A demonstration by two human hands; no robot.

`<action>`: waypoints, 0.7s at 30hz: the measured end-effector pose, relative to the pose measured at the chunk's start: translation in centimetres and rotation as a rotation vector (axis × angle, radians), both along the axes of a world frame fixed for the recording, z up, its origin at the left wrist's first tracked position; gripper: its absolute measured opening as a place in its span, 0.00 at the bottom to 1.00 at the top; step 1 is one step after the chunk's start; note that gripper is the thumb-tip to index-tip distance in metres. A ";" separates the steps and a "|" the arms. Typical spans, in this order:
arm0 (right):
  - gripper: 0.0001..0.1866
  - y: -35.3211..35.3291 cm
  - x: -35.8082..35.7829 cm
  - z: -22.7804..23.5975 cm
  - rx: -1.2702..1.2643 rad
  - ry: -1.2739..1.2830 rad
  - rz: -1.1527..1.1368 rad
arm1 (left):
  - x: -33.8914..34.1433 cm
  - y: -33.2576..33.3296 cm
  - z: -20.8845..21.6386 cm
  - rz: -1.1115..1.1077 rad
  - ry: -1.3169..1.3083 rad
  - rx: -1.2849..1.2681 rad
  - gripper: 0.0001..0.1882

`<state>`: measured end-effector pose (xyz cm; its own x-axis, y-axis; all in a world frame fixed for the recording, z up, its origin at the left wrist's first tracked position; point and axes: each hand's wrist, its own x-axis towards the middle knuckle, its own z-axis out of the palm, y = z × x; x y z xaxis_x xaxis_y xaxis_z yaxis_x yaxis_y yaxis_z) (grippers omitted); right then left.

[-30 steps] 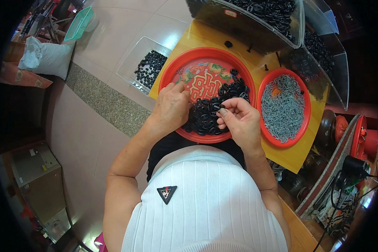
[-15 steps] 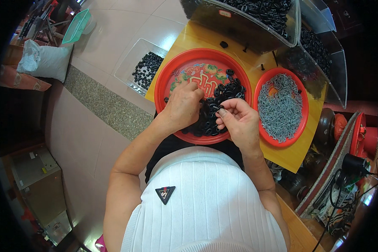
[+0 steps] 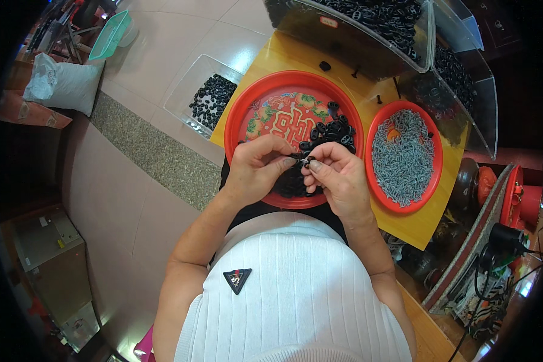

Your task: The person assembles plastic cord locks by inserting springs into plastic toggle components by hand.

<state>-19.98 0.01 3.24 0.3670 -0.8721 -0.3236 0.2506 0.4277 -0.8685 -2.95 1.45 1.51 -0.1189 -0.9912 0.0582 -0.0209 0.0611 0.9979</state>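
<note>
Over the near part of a round red tray (image 3: 235,102), my two hands meet fingertip to fingertip. My left hand (image 3: 260,169) is closed in a pinch on a small black plastic piece (image 3: 296,157). Thumb and forefinger of my right hand (image 3: 339,180) are pinched on a small silvery screw (image 3: 304,161), whose end points at the left fingertips; some black shows beside it, too small to make out. Below and behind the hands lies a heap of black oval plastic pieces (image 3: 338,130), partly hidden by the fingers. The tray's bottom carries a coloured print.
A smaller red basin (image 3: 438,151) full of grey screws (image 3: 404,163) stands to the right on the yellow table (image 3: 283,51). Clear bins (image 3: 368,51) of black parts stand at the back. On the floor, a clear tray (image 3: 178,99) holds black pieces; a white sack (image 3: 63,84) lies far left.
My left hand has come up from the heap with a black piece and moved beside the right fingertips. More of the tray's print shows. The right hand has shifted slightly left.
</note>
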 end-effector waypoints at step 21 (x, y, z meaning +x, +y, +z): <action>0.05 0.0 2.0 0.4 0.040 -0.076 0.011 | 1.0 1.4 -0.6 0.004 0.600 0.315 0.12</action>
<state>-17.98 0.05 3.60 0.4017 -0.8546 -0.3291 0.3105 0.4652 -0.8290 -1.92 2.81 0.87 -0.1527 -0.9720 -0.1783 0.5427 -0.2333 0.8069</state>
